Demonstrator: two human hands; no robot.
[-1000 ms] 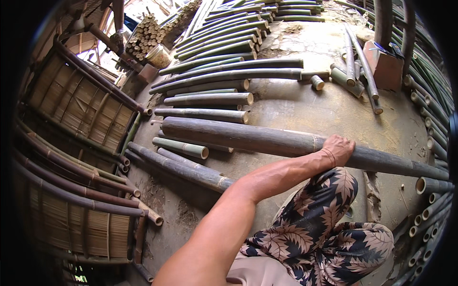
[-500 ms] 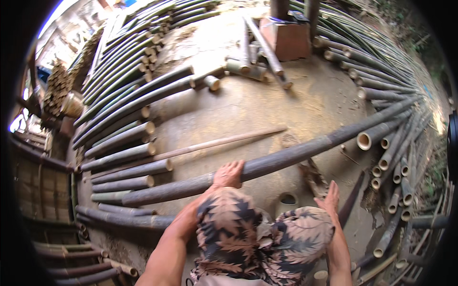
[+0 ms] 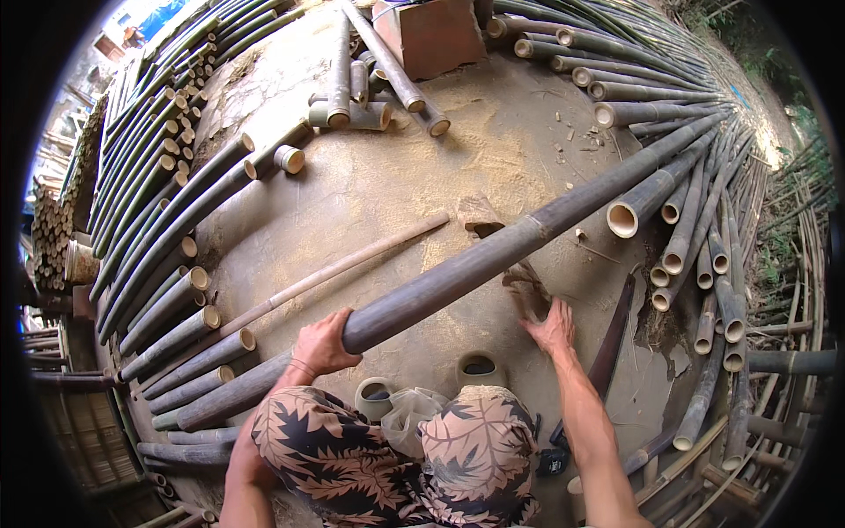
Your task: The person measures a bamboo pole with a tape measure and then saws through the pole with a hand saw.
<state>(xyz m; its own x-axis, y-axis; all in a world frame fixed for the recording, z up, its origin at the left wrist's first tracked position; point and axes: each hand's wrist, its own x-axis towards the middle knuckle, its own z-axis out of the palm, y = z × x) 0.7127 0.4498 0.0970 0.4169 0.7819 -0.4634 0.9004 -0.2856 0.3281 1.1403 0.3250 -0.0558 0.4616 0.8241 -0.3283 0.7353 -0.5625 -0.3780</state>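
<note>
A long dark bamboo pole (image 3: pixel 440 286) slants across in front of me, from low on the left up to the far right. My left hand (image 3: pixel 324 343) is wrapped over it from above, near the knees. My right hand (image 3: pixel 552 331) is open, thumb and fingers apart, on the near side of the pole. It is beside a rough wooden block (image 3: pixel 526 292) partly under the pole; whether they touch I cannot tell. Another wooden block (image 3: pixel 478 214) shows just beyond the pole. To the right of that hand lies a long, dark, tapering blade (image 3: pixel 609 348), perhaps a handsaw.
Stacked bamboo poles line the left (image 3: pixel 201 317) and right (image 3: pixel 622 220). A thin wooden stick (image 3: pixel 343 268) lies beyond my left hand. Short bamboo pieces (image 3: pixel 352 114) lie near a reddish block (image 3: pixel 429 40) at the back. Sawdust covers part of the floor (image 3: pixel 387 189).
The view has shifted right and lower. My right hand has come forward toward the wooden block. The left hand stays gripped on the bamboo pole.
</note>
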